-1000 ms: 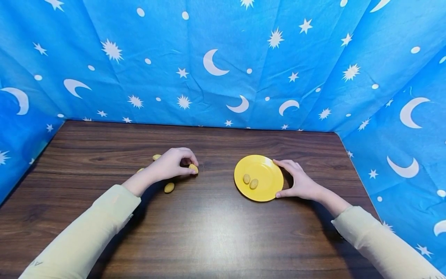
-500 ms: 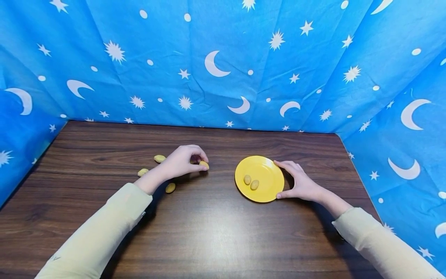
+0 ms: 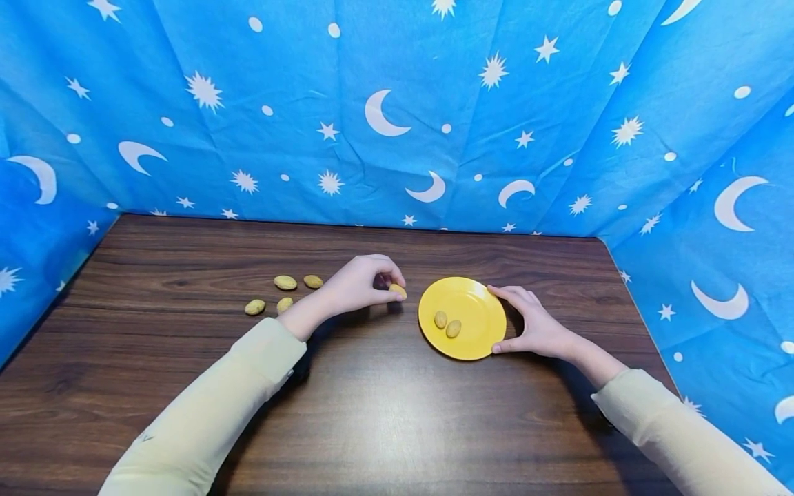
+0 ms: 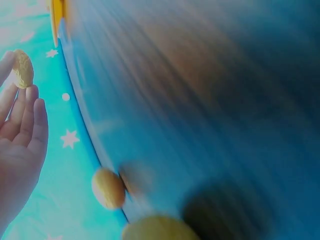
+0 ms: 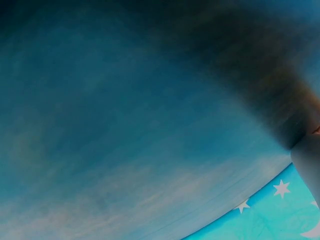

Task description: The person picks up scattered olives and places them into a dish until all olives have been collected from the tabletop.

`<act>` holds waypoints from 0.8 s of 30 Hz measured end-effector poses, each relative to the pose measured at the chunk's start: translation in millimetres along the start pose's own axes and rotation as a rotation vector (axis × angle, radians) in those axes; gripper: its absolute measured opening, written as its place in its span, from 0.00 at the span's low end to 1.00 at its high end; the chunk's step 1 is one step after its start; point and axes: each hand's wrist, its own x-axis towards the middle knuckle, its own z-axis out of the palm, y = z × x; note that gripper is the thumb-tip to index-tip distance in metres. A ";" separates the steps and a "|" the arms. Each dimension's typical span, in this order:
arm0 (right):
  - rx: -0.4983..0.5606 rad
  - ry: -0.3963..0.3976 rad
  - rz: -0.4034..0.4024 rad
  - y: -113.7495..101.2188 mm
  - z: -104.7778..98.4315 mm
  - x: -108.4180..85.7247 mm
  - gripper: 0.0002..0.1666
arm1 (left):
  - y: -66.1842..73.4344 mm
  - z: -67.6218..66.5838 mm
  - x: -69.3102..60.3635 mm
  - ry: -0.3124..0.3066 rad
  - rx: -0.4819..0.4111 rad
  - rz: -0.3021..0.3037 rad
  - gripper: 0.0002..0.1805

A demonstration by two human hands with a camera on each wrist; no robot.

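Note:
My left hand [image 3: 361, 284] pinches a small yellow wrinkled oval [image 3: 398, 291], like a nut in its shell, between thumb and fingertips. It is just left of a round yellow plate [image 3: 477, 337]. In the left wrist view the wrinkled nut-like oval [image 4: 23, 69] shows at the fingertips of the left hand [image 4: 20, 145]. My right hand [image 3: 535, 325] holds the plate's right rim between its thumb and fingers. Two similar ovals [image 3: 453, 328] lie on the plate. The right wrist view shows only an edge of the hand, and the plate is not seen there.
Several more yellow ovals [image 3: 285, 282] lie on the dark wooden table [image 3: 372, 413] behind and left of my left wrist. A blue cloth [image 3: 279, 138] with white moons and stars hangs along the table's back and sides.
My left hand has moved right towards the plate, carrying the pinched nut-like oval. More ovals on the table have come into sight behind the wrist. The right hand and plate have stayed in place.

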 end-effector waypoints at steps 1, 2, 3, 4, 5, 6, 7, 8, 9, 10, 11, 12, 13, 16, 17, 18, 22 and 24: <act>0.000 0.000 0.000 0.2 0.0 -0.1 0.63 | 1.8 1.8 2.2 -0.005 -0.008 0.004 0.07; 0.000 0.001 -0.001 0.3 0.0 -0.1 0.63 | 3.3 3.8 4.3 -0.010 -0.014 0.008 0.07; -0.001 0.001 -0.001 0.5 -0.1 -0.1 0.63 | 4.8 5.9 6.4 -0.015 -0.018 0.014 0.07; -0.002 0.001 -0.001 0.7 -0.1 -0.1 0.63 | 6.5 7.9 8.3 -0.020 -0.025 0.020 0.08; -0.002 0.001 -0.001 0.8 -0.1 -0.1 0.63 | 8.3 9.9 10.1 -0.026 -0.032 0.024 0.07; -0.002 0.000 -0.001 0.9 -0.2 -0.1 0.63 | 9.8 12.0 11.9 -0.032 -0.034 0.030 0.07; -0.002 0.000 -0.002 1.0 -0.3 0.0 0.63 | 11.6 14.2 13.7 -0.037 -0.035 0.036 0.07; -0.001 0.000 -0.002 1.1 -0.4 -0.1 0.63 | 13.3 16.3 15.6 -0.043 -0.033 0.043 0.07; 0.000 -0.001 -0.002 1.2 -0.5 -0.1 0.63 | 15.2 18.3 17.4 -0.050 -0.034 0.048 0.07; 0.001 -0.002 -0.002 1.2 -0.5 -0.2 0.63 | 17.2 20.0 18.9 -0.058 -0.033 0.051 0.07; 0.003 -0.002 -0.003 1.2 -0.4 -0.2 0.63 | 18.8 21.8 20.6 -0.065 -0.027 0.054 0.07; 0.005 -0.002 -0.004 1.2 -0.4 -0.2 0.63 | 20.2 23.5 22.3 -0.073 -0.019 0.054 0.07; 0.006 -0.001 -0.004 1.2 -0.3 -0.2 0.63 | 21.5 24.9 24.0 -0.081 -0.013 0.055 0.07; 0.007 -0.002 -0.006 1.3 -0.1 0.1 0.62 | 23.6 28.7 28.5 -0.100 0.007 0.056 0.07; 0.007 -0.002 -0.007 1.2 -0.1 0.2 0.62 | 24.3 29.8 30.0 -0.106 0.012 0.056 0.08; 0.007 -0.002 -0.007 1.2 0.0 0.3 0.62 | 25.0 31.0 31.6 -0.111 0.013 0.057 0.08; 0.005 -0.002 -0.005 1.0 0.2 0.1 0.62 | 26.6 36.2 38.8 -0.126 0.007 0.067 0.08; 0.006 -0.001 -0.005 0.8 0.3 0.0 0.62 | 27.5 39.0 42.2 -0.128 0.004 0.074 0.08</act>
